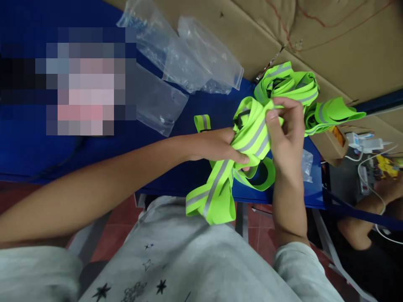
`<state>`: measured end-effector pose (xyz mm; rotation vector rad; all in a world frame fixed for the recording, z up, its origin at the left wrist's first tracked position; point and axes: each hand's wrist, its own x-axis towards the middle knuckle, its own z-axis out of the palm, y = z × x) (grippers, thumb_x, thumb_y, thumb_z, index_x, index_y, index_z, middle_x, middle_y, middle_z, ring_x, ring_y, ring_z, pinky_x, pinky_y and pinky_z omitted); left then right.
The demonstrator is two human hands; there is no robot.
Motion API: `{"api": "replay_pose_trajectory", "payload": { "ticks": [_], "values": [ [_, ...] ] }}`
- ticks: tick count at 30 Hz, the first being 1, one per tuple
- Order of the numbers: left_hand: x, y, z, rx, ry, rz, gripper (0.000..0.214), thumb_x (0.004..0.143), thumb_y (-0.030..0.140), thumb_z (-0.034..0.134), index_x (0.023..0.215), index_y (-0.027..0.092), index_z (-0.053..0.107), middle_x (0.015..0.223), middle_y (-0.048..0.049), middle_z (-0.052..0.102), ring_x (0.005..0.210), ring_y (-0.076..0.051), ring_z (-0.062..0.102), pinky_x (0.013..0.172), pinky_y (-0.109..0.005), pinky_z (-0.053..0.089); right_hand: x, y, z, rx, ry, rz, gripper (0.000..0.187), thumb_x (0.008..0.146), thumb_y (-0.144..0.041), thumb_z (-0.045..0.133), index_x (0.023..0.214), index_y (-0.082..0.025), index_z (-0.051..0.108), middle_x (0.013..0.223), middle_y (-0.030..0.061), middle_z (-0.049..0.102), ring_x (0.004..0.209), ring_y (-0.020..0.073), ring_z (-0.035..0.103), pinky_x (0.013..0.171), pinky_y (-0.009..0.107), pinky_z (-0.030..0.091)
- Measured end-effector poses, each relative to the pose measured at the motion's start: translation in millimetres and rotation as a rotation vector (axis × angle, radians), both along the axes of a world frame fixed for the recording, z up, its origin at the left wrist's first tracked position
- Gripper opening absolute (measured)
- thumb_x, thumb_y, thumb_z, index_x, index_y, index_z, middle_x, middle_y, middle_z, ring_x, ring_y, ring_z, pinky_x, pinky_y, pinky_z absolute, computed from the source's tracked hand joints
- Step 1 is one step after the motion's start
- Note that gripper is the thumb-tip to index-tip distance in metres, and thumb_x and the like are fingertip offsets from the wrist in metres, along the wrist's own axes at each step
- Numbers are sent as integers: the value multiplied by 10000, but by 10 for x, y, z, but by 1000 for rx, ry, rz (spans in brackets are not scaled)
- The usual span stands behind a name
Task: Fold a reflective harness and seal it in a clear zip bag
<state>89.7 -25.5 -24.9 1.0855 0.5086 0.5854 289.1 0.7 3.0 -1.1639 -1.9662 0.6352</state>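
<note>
A folded bundle of neon-yellow reflective strap (pixel 252 136) with grey stripes is held over the near edge of the blue table. My left hand (pixel 228 147) wraps round its lower left side, the thumb lying across the strap. At the bundle's upper right, my right hand (pixel 285 126) pinches the strap between thumb and fingers. Loose loops (pixel 217 197) hang below, in front of my shirt. A dark buckle or slider (pixel 242 119) shows among the folds. Part of the strap is hidden behind my left hand.
More bundles of the same strap (pixel 286 86) lie behind my right hand, beside a cardboard box (pixel 330 144). Clear plastic bags (pixel 201 54) lie at the back of the blue table (pixel 126 161). At the right is another person's arm (pixel 362 218), near white cables and a power strip (pixel 364 180).
</note>
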Motion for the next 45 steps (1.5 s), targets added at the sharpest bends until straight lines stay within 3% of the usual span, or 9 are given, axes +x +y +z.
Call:
{"api": "replay_pose_trajectory", "payload": {
  "ticks": [3, 10, 14, 20, 25, 30, 35, 41, 45],
  "values": [
    [-14, 17, 11, 124, -8, -3, 94, 780, 185, 760, 869, 157, 762, 829, -24, 770, 759, -173, 724, 766, -280, 577, 33, -27, 96, 139, -104, 73, 400, 1058, -552, 530, 1323, -290, 676, 1298, 74, 692, 1254, 279, 656, 1098, 474, 528],
    [-11, -14, 73, 413, 95, -27, 107, 822, 220, 742, 737, 172, 698, 786, -22, 719, 750, -182, 687, 702, -262, 525, 98, -67, 202, -75, -374, 421, 953, 750, -780, 787, 1528, -274, 570, 1527, 78, 614, 1414, 378, 581, 1189, 517, 490],
    [-24, -33, 171, 559, 184, 64, 199, 845, 167, 733, 675, 166, 632, 758, -15, 660, 763, -164, 646, 776, -258, 509, 82, -130, 218, -109, -335, 399, 852, 782, -677, 830, 1512, -315, 581, 1435, 39, 682, 1291, 340, 678, 1054, 447, 596],
    [-85, -142, 423, 125, 3, -89, 164, 775, 246, 844, 868, 179, 726, 822, -10, 713, 972, -249, 731, 875, -310, 584, 43, -267, 316, 78, -75, 177, 526, 831, -534, 850, 1302, -327, 740, 1168, -6, 777, 1040, 263, 763, 940, 406, 639],
    [48, -265, 340, -244, -143, -190, 335, 873, 313, 771, 1172, 176, 711, 1126, -90, 780, 1026, -223, 750, 866, -336, 620, 27, -277, 369, 243, 145, -77, 198, 833, -424, 867, 961, -290, 798, 914, -48, 750, 880, 195, 735, 900, 375, 637],
    [30, -166, 191, -84, -37, -207, 262, 820, 275, 799, 1040, 151, 729, 955, -68, 779, 837, -197, 745, 731, -277, 606, 104, -205, 336, -109, 295, -37, 172, 803, -395, 878, 813, -267, 764, 753, -34, 687, 656, 171, 668, 630, 310, 610],
    [-102, -55, 201, 220, 125, -176, 196, 765, 248, 817, 907, 142, 735, 878, -31, 767, 791, -167, 718, 695, -219, 550, 159, -123, 272, -548, 364, 187, 353, 875, -480, 794, 1160, -281, 734, 1007, 4, 747, 856, 226, 745, 775, 389, 649],
    [-106, 7, 183, 163, 84, -95, 186, 777, 239, 797, 927, 139, 755, 933, -69, 787, 857, -210, 746, 782, -286, 588, 41, -159, 243, -70, 139, 100, 330, 945, -420, 766, 1254, -325, 702, 1206, 7, 695, 1142, 208, 684, 979, 358, 582],
    [-103, 23, 183, 137, 80, -58, 224, 765, 259, 838, 951, 152, 771, 973, -78, 790, 930, -260, 765, 819, -333, 615, 44, -177, 258, 3, -80, 188, 342, 1035, -511, 605, 1286, -310, 723, 1231, 41, 749, 1147, 259, 713, 1040, 446, 568]
  ]
}}
